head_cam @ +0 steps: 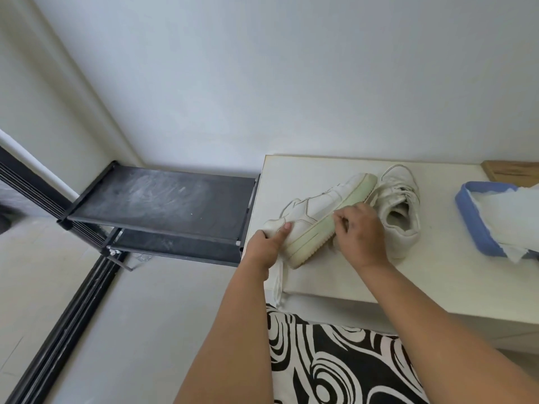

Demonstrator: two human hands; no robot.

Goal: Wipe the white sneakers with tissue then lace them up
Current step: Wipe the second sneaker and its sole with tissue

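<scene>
Wiping step: left hand (pixel 264 243) fingers grip the heel of the tipped sneaker (pixel 318 217) on the bench (pixel 437 258), right hand (pixel 360 231) fingers curled at its sole, tissue not visible; next, second sneaker (pixel 401 211), then lacing.

Sneaker (pixel 318 205), tilted on its side – smooth white leather-like upper, matt, with stitched seams; rubbery sole (pixel 329 225) yellowed, its edge ribbed. Second sneaker (pixel 401 211) – same white upper, creased, soft cloth-like lining. Table (pixel 437 272) – smooth off-white top, matt. Tissue (pixel 507 211) – thin white paper, crumpled, in a smooth blue plastic holder (pixel 472 225). Shoe rack (pixel 163 196) – black metal frame, dark cloth shelves, dusty and smeared. Garment (pixel 335 360) – black-and-white swirl-printed cloth.
</scene>
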